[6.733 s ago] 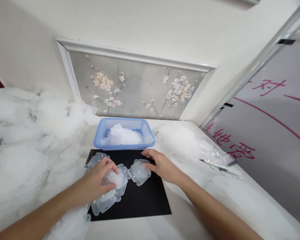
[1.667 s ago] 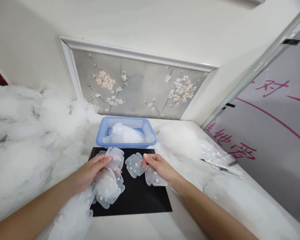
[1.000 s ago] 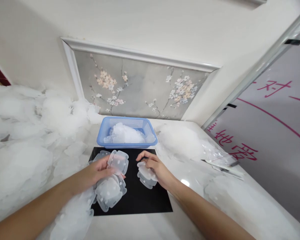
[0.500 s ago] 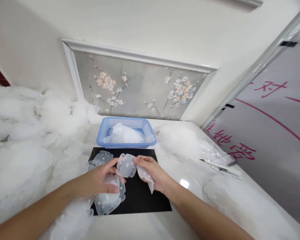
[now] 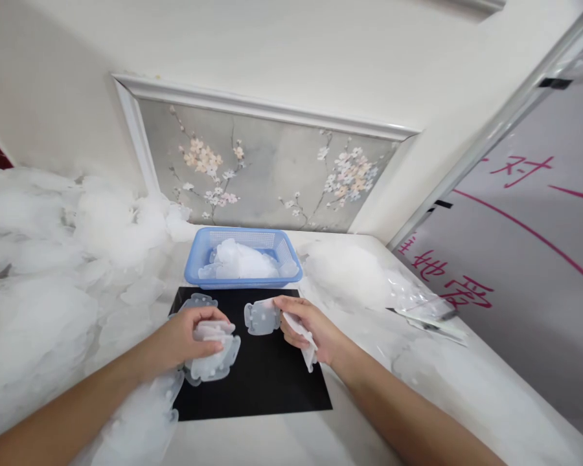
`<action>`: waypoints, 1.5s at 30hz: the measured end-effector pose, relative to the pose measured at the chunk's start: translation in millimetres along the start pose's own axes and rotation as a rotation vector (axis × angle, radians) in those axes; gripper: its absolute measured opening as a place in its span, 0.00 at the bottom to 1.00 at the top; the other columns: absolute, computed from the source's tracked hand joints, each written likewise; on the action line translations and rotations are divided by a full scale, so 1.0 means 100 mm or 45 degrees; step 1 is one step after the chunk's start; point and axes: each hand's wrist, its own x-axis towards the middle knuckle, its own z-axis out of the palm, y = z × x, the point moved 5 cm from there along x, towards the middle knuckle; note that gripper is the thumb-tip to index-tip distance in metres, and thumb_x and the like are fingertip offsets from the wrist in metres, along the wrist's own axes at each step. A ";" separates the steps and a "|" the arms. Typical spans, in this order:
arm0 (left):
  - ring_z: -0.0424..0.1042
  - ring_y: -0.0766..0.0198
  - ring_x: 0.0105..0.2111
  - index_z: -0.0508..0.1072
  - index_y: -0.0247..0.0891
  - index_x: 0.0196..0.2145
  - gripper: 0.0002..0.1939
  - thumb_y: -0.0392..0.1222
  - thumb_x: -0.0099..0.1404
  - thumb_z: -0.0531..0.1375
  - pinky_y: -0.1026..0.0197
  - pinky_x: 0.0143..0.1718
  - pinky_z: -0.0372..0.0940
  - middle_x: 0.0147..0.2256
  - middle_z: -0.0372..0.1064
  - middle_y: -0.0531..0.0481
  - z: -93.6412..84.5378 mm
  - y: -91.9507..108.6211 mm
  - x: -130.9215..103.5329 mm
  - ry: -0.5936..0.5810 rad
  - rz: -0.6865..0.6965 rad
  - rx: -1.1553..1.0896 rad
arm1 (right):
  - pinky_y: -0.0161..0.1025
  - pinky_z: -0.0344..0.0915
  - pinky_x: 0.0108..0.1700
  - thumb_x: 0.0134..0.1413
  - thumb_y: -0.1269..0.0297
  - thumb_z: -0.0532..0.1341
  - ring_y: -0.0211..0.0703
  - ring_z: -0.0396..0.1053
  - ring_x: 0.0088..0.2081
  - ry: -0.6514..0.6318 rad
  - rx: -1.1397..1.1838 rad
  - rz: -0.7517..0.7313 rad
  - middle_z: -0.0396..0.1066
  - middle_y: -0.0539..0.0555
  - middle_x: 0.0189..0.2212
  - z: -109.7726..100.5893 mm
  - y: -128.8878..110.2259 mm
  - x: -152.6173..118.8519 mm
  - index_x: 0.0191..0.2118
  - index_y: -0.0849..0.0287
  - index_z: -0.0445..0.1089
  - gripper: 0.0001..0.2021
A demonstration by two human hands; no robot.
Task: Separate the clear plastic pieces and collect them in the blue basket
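My left hand (image 5: 201, 333) is closed round several translucent plastic pieces (image 5: 216, 359), thin and squarish with notched edges and small dots, above the left part of a black mat (image 5: 272, 385). In my right hand (image 5: 304, 327), thumb and fingers pinch one such plastic sheet (image 5: 262, 317) by its right edge. More folded or stacked sheets (image 5: 304, 342) sit in the right palm. The two hands are apart. Another translucent piece (image 5: 199, 301) lies at the mat's upper left, partly behind my left hand.
A blue basket (image 5: 243, 283) holding white translucent pieces stands just behind the mat. Large heaps of similar pieces (image 5: 34, 310) cover the left side. A whitish pile (image 5: 347, 272) and a clear plastic bag (image 5: 412, 294) lie to the right. A whiteboard (image 5: 529, 259) leans at the right.
My hands have moved apart. The sheet between them has shifted right with my right hand and is clear of the left. My left fingers have closed further on their pieces.
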 end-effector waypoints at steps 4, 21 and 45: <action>0.73 0.59 0.31 0.69 0.41 0.38 0.18 0.54 0.58 0.67 0.59 0.29 0.68 0.32 0.71 0.51 0.00 0.03 -0.04 0.027 -0.022 -0.467 | 0.34 0.38 0.16 0.48 0.45 0.66 0.29 0.45 0.12 0.104 -0.023 -0.047 0.62 0.45 0.12 -0.03 0.00 0.02 0.25 0.58 0.66 0.21; 0.75 0.46 0.47 0.45 0.48 0.68 0.49 0.48 0.58 0.69 0.51 0.44 0.68 0.46 0.76 0.41 0.17 0.02 -0.12 -0.324 -0.077 -0.484 | 0.32 0.54 0.24 0.39 0.69 0.61 0.32 0.59 0.21 0.051 -0.138 -0.104 0.71 0.49 0.29 0.18 0.10 0.01 0.39 0.56 0.74 0.16; 0.76 0.48 0.47 0.49 0.48 0.67 0.50 0.39 0.53 0.70 0.51 0.45 0.70 0.42 0.75 0.49 0.12 0.06 -0.11 -0.169 -0.185 -0.581 | 0.30 0.40 0.15 0.43 0.52 0.70 0.28 0.48 0.13 0.086 -0.026 0.111 0.67 0.46 0.15 0.00 0.08 0.01 0.34 0.59 0.71 0.17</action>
